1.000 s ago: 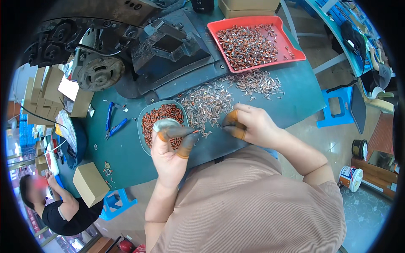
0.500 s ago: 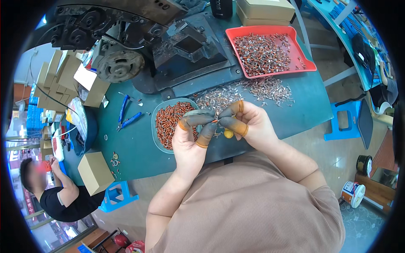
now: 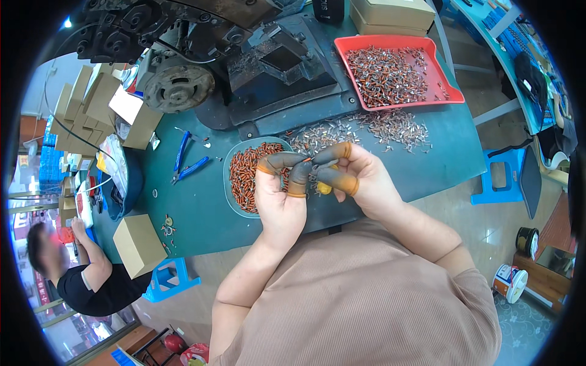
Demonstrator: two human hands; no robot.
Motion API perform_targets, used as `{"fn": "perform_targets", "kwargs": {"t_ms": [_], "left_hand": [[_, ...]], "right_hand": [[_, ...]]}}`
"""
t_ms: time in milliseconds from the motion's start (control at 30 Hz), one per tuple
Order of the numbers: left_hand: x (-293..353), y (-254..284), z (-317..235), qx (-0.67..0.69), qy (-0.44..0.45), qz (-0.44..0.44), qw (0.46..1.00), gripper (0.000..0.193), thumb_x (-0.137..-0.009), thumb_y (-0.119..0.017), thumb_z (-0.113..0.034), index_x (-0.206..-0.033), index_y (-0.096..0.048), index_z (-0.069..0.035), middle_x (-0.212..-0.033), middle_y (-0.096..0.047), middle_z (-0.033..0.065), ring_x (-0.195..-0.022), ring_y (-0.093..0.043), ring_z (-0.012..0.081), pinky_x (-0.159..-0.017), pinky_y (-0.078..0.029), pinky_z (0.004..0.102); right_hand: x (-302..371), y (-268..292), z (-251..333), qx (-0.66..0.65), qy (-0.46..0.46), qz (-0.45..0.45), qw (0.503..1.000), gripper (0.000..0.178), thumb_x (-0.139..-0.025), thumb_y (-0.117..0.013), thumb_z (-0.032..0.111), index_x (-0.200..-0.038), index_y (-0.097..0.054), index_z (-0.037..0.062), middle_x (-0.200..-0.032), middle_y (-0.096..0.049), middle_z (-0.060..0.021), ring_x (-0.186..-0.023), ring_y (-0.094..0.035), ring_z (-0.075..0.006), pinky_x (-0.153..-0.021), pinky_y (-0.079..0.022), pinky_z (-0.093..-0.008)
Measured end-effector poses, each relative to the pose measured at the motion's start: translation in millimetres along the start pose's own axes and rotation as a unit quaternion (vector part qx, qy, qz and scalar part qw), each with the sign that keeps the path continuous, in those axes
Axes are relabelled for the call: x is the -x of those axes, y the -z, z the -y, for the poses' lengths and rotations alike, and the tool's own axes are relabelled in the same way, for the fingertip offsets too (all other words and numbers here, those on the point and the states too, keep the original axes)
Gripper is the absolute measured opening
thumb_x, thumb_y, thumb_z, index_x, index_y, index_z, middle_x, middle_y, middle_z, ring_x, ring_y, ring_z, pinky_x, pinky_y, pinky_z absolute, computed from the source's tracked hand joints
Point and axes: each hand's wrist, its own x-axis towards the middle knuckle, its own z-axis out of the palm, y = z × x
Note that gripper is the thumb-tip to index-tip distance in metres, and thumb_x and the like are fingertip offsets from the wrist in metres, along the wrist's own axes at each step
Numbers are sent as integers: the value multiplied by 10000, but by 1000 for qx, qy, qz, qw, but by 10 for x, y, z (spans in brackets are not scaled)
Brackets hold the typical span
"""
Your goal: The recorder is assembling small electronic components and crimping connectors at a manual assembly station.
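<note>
My left hand (image 3: 281, 198) and my right hand (image 3: 366, 177) meet above the table's near edge, with grey and orange finger covers on thumbs and index fingers. Both pinch a tiny orange part (image 3: 310, 160) between their fingertips; the covers hide most of it. A yellow cover (image 3: 324, 188) shows on a lower finger of the right hand. Just beyond the left hand is a pale green bin (image 3: 234, 206) full of small orange parts with metal ends (image 3: 244, 177). Loose silvery and orange pieces (image 3: 390, 131) lie scattered beyond my fingers.
A red tray (image 3: 436, 70) of similar parts sits far right, beside a dark machine (image 3: 287, 73). Blue-handled pliers (image 3: 183, 160) lie left of the bin. A cardboard box (image 3: 139, 244) stands at the table's left edge; a person (image 3: 91, 268) is beyond it.
The view has shifted slightly, so the table items sit a little further right. My left index finger is now more bent over the part, and both hands stay together.
</note>
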Motion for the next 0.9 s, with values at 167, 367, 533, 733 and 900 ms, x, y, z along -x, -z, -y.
{"fn": "perform_targets", "kwargs": {"t_ms": [167,367,533,733,900], "left_hand": [[19,24,60,-53,-63,-15,996,171,-902,-637,-58,-1034,-538,-13,-975,-559,74,-901,-553,158,-823,-443,273],[-47,66,94,-71,-60,-15,996,159,-893,-619,-42,-1023,-530,-17,-961,-557,90,-898,-554,180,-815,-445,284],[-145,124,98,-114,-79,6,990,165,-895,-598,-12,-1036,-513,-13,-957,-555,94,-910,-552,178,-829,-443,288],[-630,291,-140,-117,-108,-112,981,103,-874,-651,-10,-967,-608,-22,-922,-629,65,-862,-572,165,-814,-442,279],[-1138,294,-233,-321,-339,-72,881,155,-765,-735,-40,-898,-679,-96,-907,-659,65,-820,-582,260,-761,-440,343]], "right_hand": [[-57,-21,-74,-6,-21,15,1000,151,-855,-709,135,-943,-631,41,-724,-626,-30,-584,-547,-53,-473,-392,-182],[-63,11,-83,35,-37,24,998,131,-868,-697,138,-919,-621,44,-731,-633,-22,-586,-551,-44,-479,-383,-174],[-81,65,-151,37,44,45,997,115,-867,-697,121,-918,-621,51,-744,-631,-6,-610,-568,-40,-485,-390,-169],[-283,157,408,149,36,-25,988,97,-860,-697,96,-878,-613,51,-736,-629,-9,-600,-602,-58,-457,-416,-180],[-806,-61,942,215,123,-39,968,142,-862,-694,130,-928,-624,25,-729,-637,-19,-585,-587,-53,-463,-408,-171]]}}
